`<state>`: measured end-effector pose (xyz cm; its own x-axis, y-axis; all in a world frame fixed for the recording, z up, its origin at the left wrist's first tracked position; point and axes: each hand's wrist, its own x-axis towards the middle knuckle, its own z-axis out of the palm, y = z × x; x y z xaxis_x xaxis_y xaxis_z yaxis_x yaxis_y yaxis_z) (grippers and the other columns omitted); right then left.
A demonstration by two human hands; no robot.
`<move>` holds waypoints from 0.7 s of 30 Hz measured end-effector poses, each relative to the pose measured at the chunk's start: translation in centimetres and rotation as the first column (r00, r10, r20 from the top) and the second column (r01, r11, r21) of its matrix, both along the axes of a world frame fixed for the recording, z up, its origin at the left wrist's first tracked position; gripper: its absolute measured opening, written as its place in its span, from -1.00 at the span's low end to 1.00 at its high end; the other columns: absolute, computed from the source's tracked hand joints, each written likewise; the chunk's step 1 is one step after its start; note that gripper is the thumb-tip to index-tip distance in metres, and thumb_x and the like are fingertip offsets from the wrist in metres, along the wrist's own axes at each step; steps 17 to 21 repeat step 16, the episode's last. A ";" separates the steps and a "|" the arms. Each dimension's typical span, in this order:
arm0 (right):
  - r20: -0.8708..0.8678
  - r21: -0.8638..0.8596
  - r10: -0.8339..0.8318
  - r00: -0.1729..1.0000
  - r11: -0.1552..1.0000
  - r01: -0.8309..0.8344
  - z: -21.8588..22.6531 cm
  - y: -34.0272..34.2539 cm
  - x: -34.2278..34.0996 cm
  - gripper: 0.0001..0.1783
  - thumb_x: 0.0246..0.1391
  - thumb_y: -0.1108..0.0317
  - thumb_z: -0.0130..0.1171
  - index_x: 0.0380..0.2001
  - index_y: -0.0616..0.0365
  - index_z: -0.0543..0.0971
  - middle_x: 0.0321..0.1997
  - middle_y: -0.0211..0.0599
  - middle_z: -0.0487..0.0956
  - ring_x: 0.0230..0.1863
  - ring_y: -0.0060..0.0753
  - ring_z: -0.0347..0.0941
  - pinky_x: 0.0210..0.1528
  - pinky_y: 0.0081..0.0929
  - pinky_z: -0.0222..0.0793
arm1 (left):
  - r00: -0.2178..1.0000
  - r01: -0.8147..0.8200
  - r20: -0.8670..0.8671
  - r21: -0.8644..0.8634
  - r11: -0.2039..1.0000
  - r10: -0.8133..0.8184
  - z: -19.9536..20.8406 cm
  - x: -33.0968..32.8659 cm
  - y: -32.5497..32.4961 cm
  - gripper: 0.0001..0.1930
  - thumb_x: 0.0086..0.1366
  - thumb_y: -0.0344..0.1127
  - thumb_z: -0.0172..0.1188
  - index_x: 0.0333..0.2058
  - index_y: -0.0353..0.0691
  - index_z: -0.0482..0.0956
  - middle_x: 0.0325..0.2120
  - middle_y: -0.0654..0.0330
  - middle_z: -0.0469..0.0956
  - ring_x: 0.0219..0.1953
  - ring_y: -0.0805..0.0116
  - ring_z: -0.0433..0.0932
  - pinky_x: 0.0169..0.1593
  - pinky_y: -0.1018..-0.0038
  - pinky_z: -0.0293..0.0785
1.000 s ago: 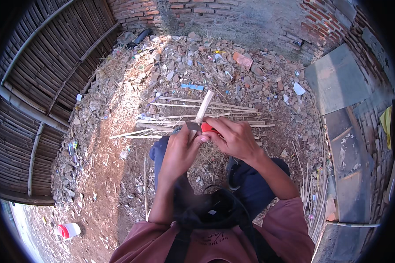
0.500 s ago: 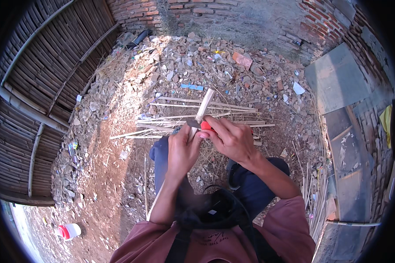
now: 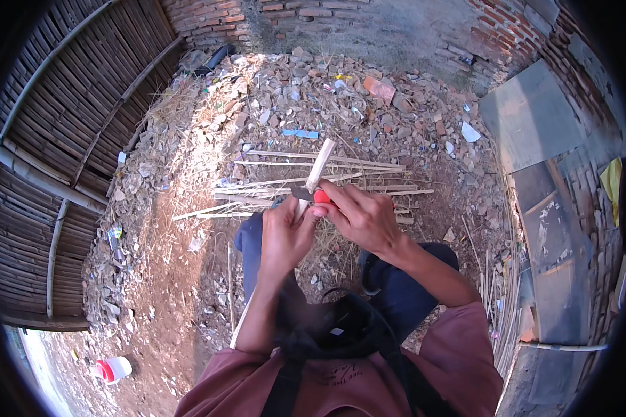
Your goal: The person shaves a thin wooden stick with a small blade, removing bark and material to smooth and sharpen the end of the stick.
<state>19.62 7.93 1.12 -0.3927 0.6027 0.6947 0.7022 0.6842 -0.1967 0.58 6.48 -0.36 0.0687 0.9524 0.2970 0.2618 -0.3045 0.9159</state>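
Fingers closed, my left hand (image 3: pixel 285 233) grips a pale bamboo strip (image 3: pixel 319 165) whose upper end slants up and away. A pale length beside my left forearm looks like the same strip, though the hand hides the join. My right hand (image 3: pixel 365 219) is wrapped round the red handle of a knife (image 3: pixel 302 193). The dark blade lies across the strip, just above my left fingers, and both thumbs are close together there. Beyond my hands, several split bamboo strips (image 3: pixel 257 213) lie loosely across one another on the ground.
Rubble (image 3: pixel 278 90) spreads toward a brick wall (image 3: pixel 368 28). A bamboo-slat wall (image 3: pixel 55 104) stands on the left, with a red-and-white container (image 3: pixel 118 368) at lower left. Boards (image 3: pixel 535 118) lean on the right, near thin sticks (image 3: pixel 494 278). My knees are bent below my hands.
The view has shifted slightly. My hands keep nearly the same pose, with the knife blade still against the bamboo strip.
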 end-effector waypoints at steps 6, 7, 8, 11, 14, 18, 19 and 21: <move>-0.227 0.010 0.103 0.968 0.995 -0.104 -1.0 0.5 -0.6 -0.56 0.34 0.14 0.38 0.18 0.09 0.67 -0.42 -0.32 0.68 -0.51 -0.30 0.66 -0.54 -0.34 0.53 | 0.988 0.085 0.137 -0.109 0.990 -0.070 0.5 -0.2 -0.1 -0.74 0.45 -0.17 0.46 -0.16 -0.28 0.74 -0.64 0.43 0.38 -0.53 0.67 0.19 -0.49 0.51 0.13; -0.227 0.010 0.105 0.968 0.994 -0.105 -0.9 0.4 -0.6 -0.56 0.34 0.14 0.38 0.18 0.09 0.67 -0.42 -0.32 0.68 -0.51 -0.30 0.66 -0.54 -0.34 0.53 | 0.981 0.096 0.182 -0.145 0.985 -0.069 0.8 -0.2 -0.3 -0.73 0.45 -0.16 0.46 -0.17 -0.29 0.75 -0.64 0.47 0.35 -0.52 0.68 0.18 -0.49 0.52 0.11; -0.190 -0.007 0.078 0.979 0.997 -0.081 -0.5 0.2 -0.6 -0.56 0.33 0.14 0.39 0.18 0.09 0.67 -0.42 -0.32 0.67 -0.53 -0.31 0.65 -0.54 -0.34 0.53 | 0.981 0.095 0.181 -0.145 0.985 -0.068 0.6 -0.3 -0.2 -0.73 0.45 -0.16 0.46 -0.17 -0.29 0.75 -0.64 0.47 0.35 -0.52 0.68 0.18 -0.49 0.52 0.11; -0.122 0.000 0.039 0.992 0.999 -0.040 -0.2 0.2 -0.5 -0.56 0.32 0.15 0.40 0.17 0.08 0.68 -0.43 -0.33 0.67 -0.55 -0.32 0.64 -0.55 -0.33 0.52 | 0.996 0.030 0.084 -0.128 0.991 -0.020 0.0 -0.5 -0.2 -0.73 0.45 -0.14 0.46 -0.19 -0.28 0.76 -0.65 0.47 0.35 -0.53 0.69 0.17 -0.50 0.52 0.09; -0.069 0.013 0.011 0.998 1.000 -0.011 0.0 0.0 -0.3 -0.56 0.32 0.15 0.40 0.18 0.07 0.68 -0.43 -0.34 0.67 -0.55 -0.33 0.64 -0.56 -0.35 0.51 | 0.999 -0.014 0.043 -0.084 0.996 0.018 -0.2 -0.3 -0.2 -0.72 0.44 -0.12 0.47 -0.20 -0.25 0.79 -0.66 0.49 0.33 -0.54 0.68 0.16 -0.50 0.51 0.08; -0.122 -0.004 0.018 0.992 1.000 -0.019 -0.3 0.2 -0.3 -0.54 0.32 0.18 0.40 0.22 0.07 0.66 -0.38 -0.33 0.72 -0.53 -0.36 0.66 -0.54 -0.40 0.55 | 0.998 0.003 0.056 -0.133 0.991 0.004 -0.3 -0.2 0.0 -0.72 0.44 -0.11 0.47 -0.18 -0.23 0.80 -0.67 0.49 0.32 -0.55 0.66 0.16 -0.51 0.48 0.09; -0.122 -0.004 0.018 0.992 1.000 -0.019 -0.3 0.2 -0.3 -0.54 0.32 0.18 0.40 0.22 0.07 0.66 -0.38 -0.33 0.72 -0.53 -0.36 0.66 -0.54 -0.40 0.55 | 0.998 0.003 0.056 -0.133 0.991 0.004 -0.3 -0.2 0.0 -0.72 0.44 -0.11 0.47 -0.18 -0.23 0.80 -0.67 0.49 0.32 -0.55 0.66 0.16 -0.51 0.48 0.09; -0.122 -0.004 0.018 0.992 1.000 -0.019 -0.3 0.2 -0.3 -0.54 0.32 0.18 0.40 0.22 0.07 0.66 -0.38 -0.33 0.72 -0.53 -0.36 0.66 -0.54 -0.40 0.55 | 0.998 0.003 0.056 -0.133 0.991 0.004 -0.3 -0.2 0.0 -0.72 0.44 -0.11 0.47 -0.18 -0.23 0.80 -0.67 0.49 0.32 -0.55 0.66 0.16 -0.51 0.48 0.09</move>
